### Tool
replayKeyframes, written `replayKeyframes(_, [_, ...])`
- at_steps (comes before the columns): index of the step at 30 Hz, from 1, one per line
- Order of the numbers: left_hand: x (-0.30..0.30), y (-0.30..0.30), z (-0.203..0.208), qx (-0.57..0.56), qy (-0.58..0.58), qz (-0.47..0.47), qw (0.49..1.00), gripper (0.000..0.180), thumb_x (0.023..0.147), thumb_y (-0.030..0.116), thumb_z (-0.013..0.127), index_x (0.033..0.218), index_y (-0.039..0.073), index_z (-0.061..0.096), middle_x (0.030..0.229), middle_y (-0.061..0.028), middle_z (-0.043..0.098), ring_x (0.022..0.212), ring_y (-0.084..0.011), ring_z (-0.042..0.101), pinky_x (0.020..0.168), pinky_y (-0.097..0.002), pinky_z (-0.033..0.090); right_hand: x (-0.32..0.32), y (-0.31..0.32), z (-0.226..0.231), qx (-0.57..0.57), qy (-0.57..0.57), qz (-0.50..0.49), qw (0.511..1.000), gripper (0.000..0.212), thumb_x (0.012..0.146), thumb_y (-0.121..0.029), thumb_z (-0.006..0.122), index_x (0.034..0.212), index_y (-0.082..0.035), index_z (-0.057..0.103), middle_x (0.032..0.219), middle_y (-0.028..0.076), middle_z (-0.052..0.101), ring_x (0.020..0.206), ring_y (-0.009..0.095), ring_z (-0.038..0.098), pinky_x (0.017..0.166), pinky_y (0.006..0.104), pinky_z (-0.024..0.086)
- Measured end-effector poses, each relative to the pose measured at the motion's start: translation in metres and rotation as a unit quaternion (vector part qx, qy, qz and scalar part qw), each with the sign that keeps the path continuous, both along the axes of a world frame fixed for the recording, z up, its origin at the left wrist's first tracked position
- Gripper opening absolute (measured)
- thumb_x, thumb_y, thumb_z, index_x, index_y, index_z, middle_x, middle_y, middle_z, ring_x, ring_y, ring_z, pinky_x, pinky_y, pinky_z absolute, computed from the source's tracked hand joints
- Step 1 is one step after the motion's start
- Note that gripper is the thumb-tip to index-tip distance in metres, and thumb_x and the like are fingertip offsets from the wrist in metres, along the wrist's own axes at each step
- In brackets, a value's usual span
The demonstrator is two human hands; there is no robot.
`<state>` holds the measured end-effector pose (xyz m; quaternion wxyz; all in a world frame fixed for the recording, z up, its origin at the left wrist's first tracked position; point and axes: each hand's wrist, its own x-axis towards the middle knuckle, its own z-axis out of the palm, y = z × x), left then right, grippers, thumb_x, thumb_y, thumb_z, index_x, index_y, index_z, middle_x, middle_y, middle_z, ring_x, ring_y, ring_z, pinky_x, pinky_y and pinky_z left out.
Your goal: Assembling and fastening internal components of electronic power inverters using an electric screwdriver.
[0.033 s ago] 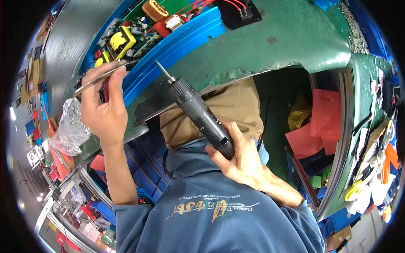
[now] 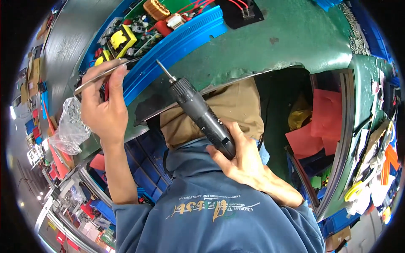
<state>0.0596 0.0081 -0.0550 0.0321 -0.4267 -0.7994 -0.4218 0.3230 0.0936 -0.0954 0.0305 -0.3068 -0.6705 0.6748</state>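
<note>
My left hand (image 2: 105, 111) is closed on thin metal tweezers (image 2: 98, 77), pinched between thumb and fingers. Their tips point right, over the near edge of a blue metal housing (image 2: 179, 39). Something red shows under the palm; I cannot make out what it is. Inside the housing lies a green circuit board with a copper coil (image 2: 157, 10), a yellow transformer (image 2: 121, 41) and red wires (image 2: 197, 6). My right hand (image 2: 245, 165) wraps round the lower end of a black electric screwdriver (image 2: 197, 113). Its bit points up and left, just short of the housing's near wall, touching nothing.
The green worktop (image 2: 291, 33) has a worn front edge, close to my lap. A clear plastic bag (image 2: 69, 128) lies left of my left hand. Red sheets (image 2: 327, 114) sit in a shelf under the bench, right. Small metal parts (image 2: 356, 29) are heaped at the far right.
</note>
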Motion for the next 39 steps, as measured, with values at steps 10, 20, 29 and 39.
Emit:
replayKeyframes(10, [-0.002,-0.001,-0.004,0.012,0.006,0.010,1.000,0.014,0.095,-0.001,0.069,0.107,-0.007,0.065,0.103,-0.0118,0.070,0.091,-0.0155,0.070,0.084,-0.0260,0.056,-0.001,-0.002,-0.001,0.045,0.014,0.001,0.999,0.053,0.084,-0.012,0.076,0.129,-0.002,0.051,0.082,0.017,0.064,0.069,0.027,0.066,0.067,0.0372,0.052])
replayKeyframes(20, [-0.003,0.001,-0.007,0.025,-0.003,0.002,1.000,0.016,0.094,-0.002,0.068,0.109,-0.008,0.064,0.102,-0.0138,0.070,0.092,-0.0169,0.070,0.084,-0.0276,0.057,-0.009,0.005,0.004,0.033,-0.005,0.010,0.999,0.052,0.085,-0.014,0.075,0.130,-0.002,0.053,0.082,0.014,0.063,0.073,0.024,0.065,0.070,0.0381,0.052])
replayKeyframes(29, [-0.004,-0.007,0.000,-0.012,-0.004,0.035,0.999,0.012,0.091,0.000,0.073,0.102,0.000,0.068,0.098,-0.0118,0.072,0.082,-0.0151,0.068,0.072,-0.0269,0.055,-0.010,0.021,0.000,-0.449,-0.023,0.036,0.892,0.085,0.101,-0.072,0.024,0.134,-0.002,0.059,0.079,0.005,0.066,0.066,0.011,0.056,0.061,0.0243,0.043])
replayKeyframes(39, [-0.011,-0.003,0.007,0.025,0.000,-0.046,0.999,0.028,0.080,-0.003,0.079,0.102,0.005,0.064,0.091,-0.0100,0.073,0.074,-0.0269,0.070,0.063,-0.0344,0.055,0.000,0.023,0.022,-0.282,-0.078,0.078,0.953,0.084,0.104,-0.067,0.018,0.138,0.003,0.051,0.083,0.006,0.065,0.073,0.013,0.057,0.070,0.0267,0.044])
